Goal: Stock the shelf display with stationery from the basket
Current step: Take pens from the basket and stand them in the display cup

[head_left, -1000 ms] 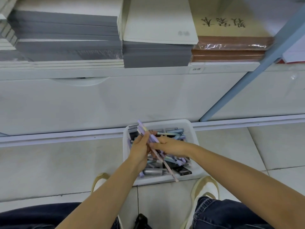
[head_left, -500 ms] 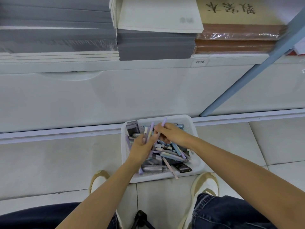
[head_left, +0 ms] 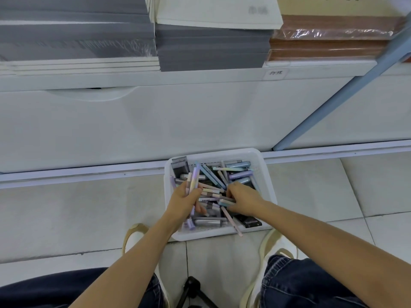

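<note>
- Fingers (head_left: 197, 193) of left hand (head_left: 183, 202) were curled round a pen bundle (head_left: 194, 177), at 9 o'clock in basket (head_left: 213, 154).
- Right hand (head_left: 243, 200) dug into loose pens (head_left: 240, 174) at 3 o'clock; grip unclear.
- Basket sat on floor (head_left: 66, 218), at 6 o'clock of shelf (head_left: 178, 80).

A small tag (head_left: 275, 72) on the white shelf edge, upper right of centre, carries the handwritten characters 物理. Faint grey print on the white booklet (head_left: 258, 10) at the top and dark lettering on a lilac pen (head_left: 205, 199) in the basket (head_left: 266, 174) are too blurred to read.
</note>
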Demonstrator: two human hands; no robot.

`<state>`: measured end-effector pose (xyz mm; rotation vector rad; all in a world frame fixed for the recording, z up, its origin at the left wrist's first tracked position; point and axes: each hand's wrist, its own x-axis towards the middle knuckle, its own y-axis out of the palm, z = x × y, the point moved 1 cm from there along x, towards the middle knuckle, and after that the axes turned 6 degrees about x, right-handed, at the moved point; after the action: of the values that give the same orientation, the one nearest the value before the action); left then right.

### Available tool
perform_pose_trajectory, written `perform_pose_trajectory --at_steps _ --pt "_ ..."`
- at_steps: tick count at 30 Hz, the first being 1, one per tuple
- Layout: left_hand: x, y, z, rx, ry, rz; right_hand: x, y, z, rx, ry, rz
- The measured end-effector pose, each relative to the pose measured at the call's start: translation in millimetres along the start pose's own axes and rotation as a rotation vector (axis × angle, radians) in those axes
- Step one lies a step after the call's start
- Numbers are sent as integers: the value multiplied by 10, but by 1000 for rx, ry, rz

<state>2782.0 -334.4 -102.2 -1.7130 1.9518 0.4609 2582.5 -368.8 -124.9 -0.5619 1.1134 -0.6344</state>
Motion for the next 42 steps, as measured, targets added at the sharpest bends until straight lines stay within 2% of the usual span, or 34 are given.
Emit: perform_pose_trajectory --at_steps 4,10,13,18,21,25,30,34,37,42 --pt "4 9 7 -42 -50 20 63 145 23 -227 -141 -105" --pt "31 35 2 -27 -48 13 137 -33 -12 -150 -208 -128" --pt "61 52 -4 -11 -41 -31 150 -255 -34 49 -259 -132" --pt "95 109 -78 16 16 -56 127 -602 54 479 -202 -200" --pt "95 178 -206 7 46 -63 59 -728 202 809 -248 -108" --pt "59 261 -332 -78 121 56 -21 -724 335 1118 -264 -6" --pt "-17 196 -291 -100 -10 162 -120 -524 364 1184 -262 -34" --pt "-44 157 -190 -239 -151 181 -64 -402 468 1253 -172 -122" --pt "-34 106 -145 -333 -175 141 -5 -367 530 1240 -166 -139" --pt "-34 -13 -125 -278 -166 140 135 -329 598 1183 -168 -139"
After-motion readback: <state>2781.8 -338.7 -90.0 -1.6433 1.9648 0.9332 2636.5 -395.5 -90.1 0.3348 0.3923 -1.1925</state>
